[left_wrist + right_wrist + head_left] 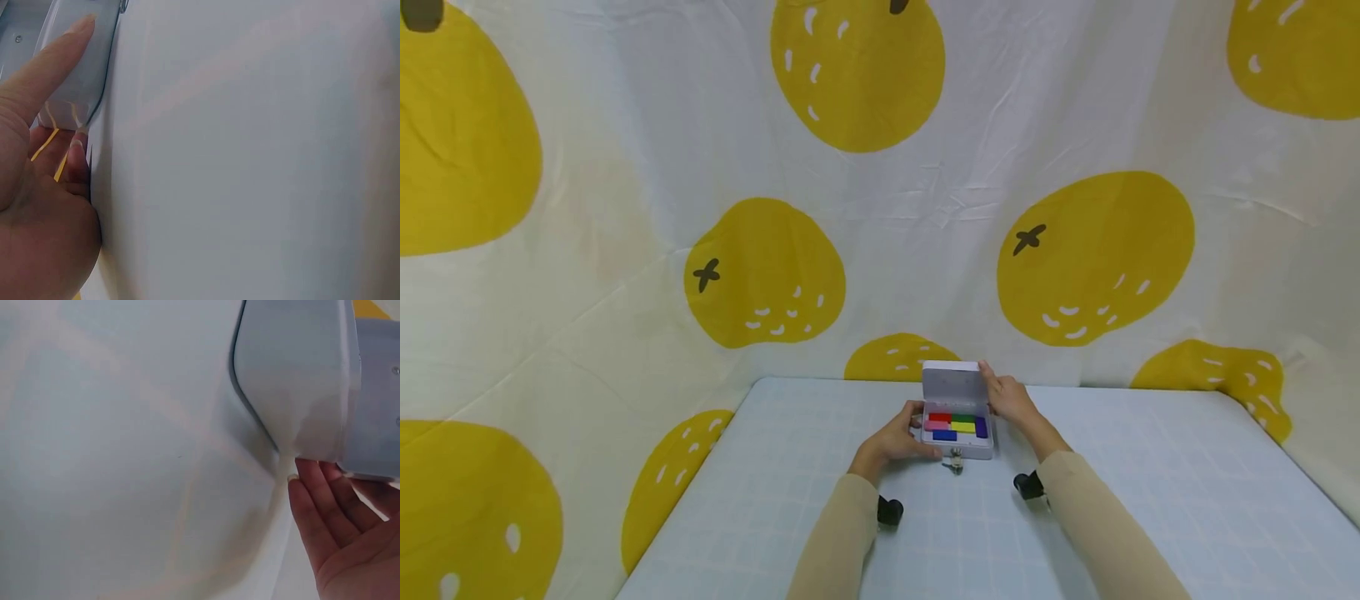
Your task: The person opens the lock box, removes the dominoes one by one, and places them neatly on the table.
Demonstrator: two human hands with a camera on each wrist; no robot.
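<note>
A small white cash box (pixel 976 452) stands on the table with its lid (pixel 955 385) raised. Inside lie several coloured blocks, among them a red block (pixel 939 417), a yellow block (pixel 962 427) and a blue block (pixel 944 435). Keys (pixel 954 463) hang from the lock at the front. My left hand (pixel 897 435) grips the box's left end, thumb (pixel 59 65) along the front wall and fingers around the side. At the right end, my right hand (pixel 1011 400) touches the box's side with fairly straight fingers (pixel 322 500), one finger reaching the lid's upper corner. Its thumb is hidden.
The table (pixel 1120 467) has a pale blue checked cloth. Behind it and at the left hangs a white curtain (pixel 925 275) printed with large yellow fruit. A black wrist camera (pixel 891 511) sits on the left wrist, with another camera (pixel 1028 486) on the right.
</note>
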